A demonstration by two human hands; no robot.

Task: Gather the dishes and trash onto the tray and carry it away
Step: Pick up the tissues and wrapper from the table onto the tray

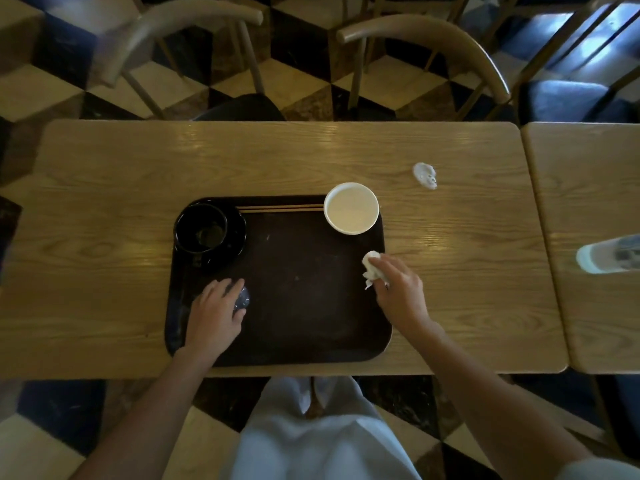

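Observation:
A dark brown tray (304,292) lies on the wooden table (138,188). At its far left a black cup (201,228) stands on a black saucer (235,233). Chopsticks (280,207) lie along the far rim, and a white paper cup (351,207) stands at the far right corner. My left hand (214,311) is over the tray's near left part, shut on a crumpled clear wrapper (242,299). At the tray's right edge, my right hand (398,289) pinches a crumpled white napkin (371,268). Another crumpled white wad (425,174) lies on the table beyond the tray.
A second table (588,202) adjoins on the right, with a clear plastic bottle (609,252) lying at its edge. Wooden chairs (426,46) stand along the far side. The floor has a checkered pattern.

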